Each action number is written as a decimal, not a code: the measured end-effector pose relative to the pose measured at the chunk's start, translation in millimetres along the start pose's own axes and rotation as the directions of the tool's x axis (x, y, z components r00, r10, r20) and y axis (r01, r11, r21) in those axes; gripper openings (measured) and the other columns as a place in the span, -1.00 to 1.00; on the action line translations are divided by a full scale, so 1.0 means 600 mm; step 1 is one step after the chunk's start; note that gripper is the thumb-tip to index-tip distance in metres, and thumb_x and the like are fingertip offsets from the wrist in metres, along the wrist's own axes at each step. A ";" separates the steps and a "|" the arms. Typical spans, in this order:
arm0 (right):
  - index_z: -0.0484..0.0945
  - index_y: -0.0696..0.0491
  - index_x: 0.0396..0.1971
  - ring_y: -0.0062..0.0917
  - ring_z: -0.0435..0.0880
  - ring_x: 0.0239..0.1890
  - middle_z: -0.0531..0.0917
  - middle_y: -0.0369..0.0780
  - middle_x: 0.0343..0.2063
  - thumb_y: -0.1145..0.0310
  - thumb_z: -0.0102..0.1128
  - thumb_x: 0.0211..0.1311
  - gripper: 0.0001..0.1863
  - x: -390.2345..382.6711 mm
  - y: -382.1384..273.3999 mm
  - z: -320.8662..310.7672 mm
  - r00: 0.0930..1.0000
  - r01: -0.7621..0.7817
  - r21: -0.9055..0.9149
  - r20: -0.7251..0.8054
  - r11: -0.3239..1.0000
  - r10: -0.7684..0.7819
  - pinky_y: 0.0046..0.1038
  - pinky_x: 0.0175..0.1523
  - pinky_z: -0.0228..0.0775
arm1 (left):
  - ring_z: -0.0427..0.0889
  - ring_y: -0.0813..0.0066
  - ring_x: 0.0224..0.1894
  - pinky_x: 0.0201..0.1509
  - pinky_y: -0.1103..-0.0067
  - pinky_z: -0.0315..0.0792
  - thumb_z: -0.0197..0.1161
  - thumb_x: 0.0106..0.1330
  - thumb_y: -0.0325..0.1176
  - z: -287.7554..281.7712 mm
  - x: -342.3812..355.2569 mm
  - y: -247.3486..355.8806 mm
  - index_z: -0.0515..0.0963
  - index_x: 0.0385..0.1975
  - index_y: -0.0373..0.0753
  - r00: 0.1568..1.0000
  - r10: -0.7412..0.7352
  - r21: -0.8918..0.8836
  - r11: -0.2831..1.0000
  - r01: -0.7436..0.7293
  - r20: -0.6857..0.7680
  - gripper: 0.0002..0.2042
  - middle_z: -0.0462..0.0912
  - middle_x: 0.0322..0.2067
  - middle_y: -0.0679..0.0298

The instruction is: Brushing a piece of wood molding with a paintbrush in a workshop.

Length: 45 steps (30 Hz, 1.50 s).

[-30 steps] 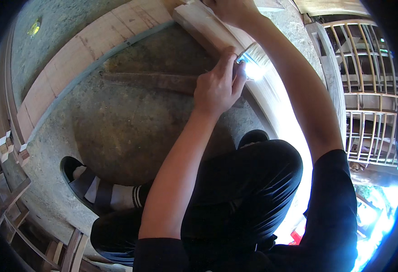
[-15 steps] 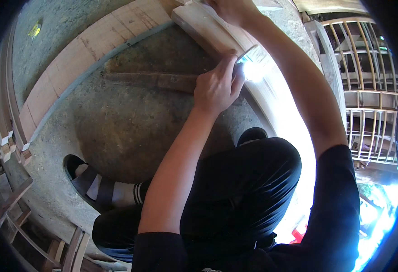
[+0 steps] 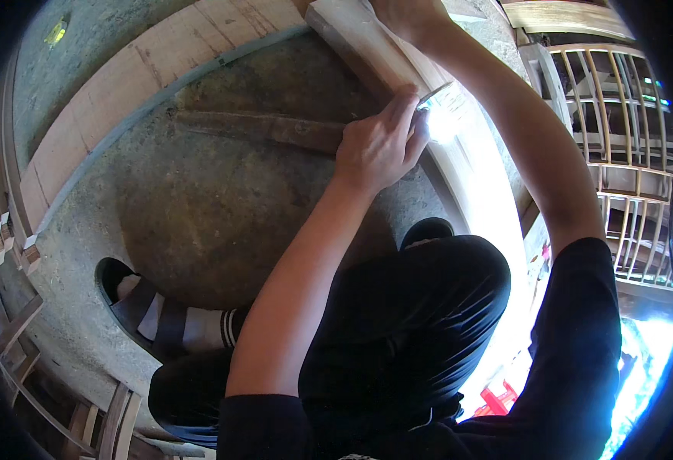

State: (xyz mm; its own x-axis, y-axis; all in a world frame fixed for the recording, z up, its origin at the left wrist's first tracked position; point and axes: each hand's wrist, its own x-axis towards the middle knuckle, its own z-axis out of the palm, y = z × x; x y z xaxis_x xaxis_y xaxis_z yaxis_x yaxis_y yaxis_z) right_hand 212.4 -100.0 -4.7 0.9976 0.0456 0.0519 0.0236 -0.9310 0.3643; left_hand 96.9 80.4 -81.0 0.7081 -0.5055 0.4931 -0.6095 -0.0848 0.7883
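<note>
A long pale wood beam (image 3: 379,54) lies at a slant ahead of me, its nearer part washed out by glare. My left hand (image 3: 375,146) is closed by the beam's left edge, thumb and forefinger around a thin metal tool. The tool's narrow blade (image 3: 436,93) lies over the wood; its handle is hidden in the hand, so I cannot tell its exact kind. My right hand (image 3: 409,17) is over the far end of the beam. The upper edge of the picture cuts off its fingers, and what they hold does not show.
A curved plank (image 3: 114,107) arcs across the concrete floor (image 3: 191,207) on the left. A dark wooden piece (image 3: 267,130) lies inside the arc. Slatted wooden frames (image 3: 620,115) stand at the right, and more timber (image 3: 14,330) is at the lower left. Something red (image 3: 497,400) sits beside my right arm.
My left hand and its tool now appear slightly farther right and lower. The right hand also appears a little to the right. The whole view has shifted somewhat.
</note>
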 end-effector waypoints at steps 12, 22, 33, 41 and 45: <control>0.64 0.04 -0.15 -0.09 0.78 -0.38 0.72 -0.02 -0.51 0.43 0.00 0.36 -0.77 -0.025 -0.001 0.001 0.998 -0.034 -0.066 0.041 0.997 0.037 -0.08 -0.30 0.60 | 0.73 0.01 -0.51 -0.47 0.26 0.65 0.07 0.54 -0.18 -0.001 -0.008 -0.010 0.45 0.00 -0.19 0.995 -0.041 -0.041 0.998 0.045 0.094 -0.76 0.74 -0.34 0.09; 0.64 -0.05 0.04 -0.52 0.68 -0.58 0.77 -0.27 -0.42 0.32 0.18 0.49 -0.79 -0.510 0.062 -0.056 0.989 -0.058 0.122 0.144 0.991 0.040 -0.48 -0.50 0.54 | 0.70 -0.23 -0.38 -0.40 0.03 0.54 -0.01 0.61 -0.10 -0.020 0.014 0.019 0.41 -0.05 -0.13 0.998 -0.040 0.112 0.993 0.033 0.056 -0.76 0.71 -0.41 -0.11; 0.65 -0.16 0.01 -0.32 0.78 -0.33 0.73 -0.25 -0.36 0.36 0.07 0.38 -0.71 -1.366 0.020 -0.111 0.591 -0.755 0.039 0.471 0.654 0.654 -0.26 -0.31 0.59 | 0.57 -0.43 -0.01 -0.09 -0.07 0.39 -0.17 0.65 0.05 -0.044 0.057 0.049 0.37 0.06 -0.28 0.899 -0.152 0.555 0.824 -0.114 0.411 -0.54 0.66 -0.11 -0.31; 0.64 -0.11 -0.01 -0.19 0.78 -0.11 0.75 -0.11 -0.11 0.07 0.06 0.54 -0.71 -1.670 -0.053 -0.136 -0.164 -0.946 -0.321 0.334 -0.052 0.928 -0.16 -0.15 0.62 | 0.63 0.07 0.16 0.24 0.32 0.45 0.50 0.24 0.16 0.048 0.091 0.303 0.35 0.15 -0.40 0.843 -0.113 0.485 0.854 -0.189 0.526 -0.22 0.61 0.03 -0.21; 0.61 -0.11 0.17 -0.26 0.75 -0.10 0.72 -0.13 -0.09 0.34 0.18 0.49 -0.69 -1.471 -0.109 -0.144 -0.019 -0.950 0.308 0.101 -0.049 0.995 -0.25 0.00 0.58 | 0.61 0.24 0.14 0.26 0.45 0.47 0.64 0.16 -0.13 0.110 0.031 0.434 0.35 0.21 -0.50 0.825 -0.145 0.053 0.989 0.139 0.546 -0.21 0.60 0.09 -0.14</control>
State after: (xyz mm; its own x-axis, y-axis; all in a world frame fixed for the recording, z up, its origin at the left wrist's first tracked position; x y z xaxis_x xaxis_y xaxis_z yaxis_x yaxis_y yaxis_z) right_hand -675.6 -47.8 6.2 0.0114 -0.9636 0.2672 -0.9289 -0.1091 -0.3538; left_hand -71.9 -7.9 109.1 0.4778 -0.8737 0.0916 -0.5231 -0.1992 0.8287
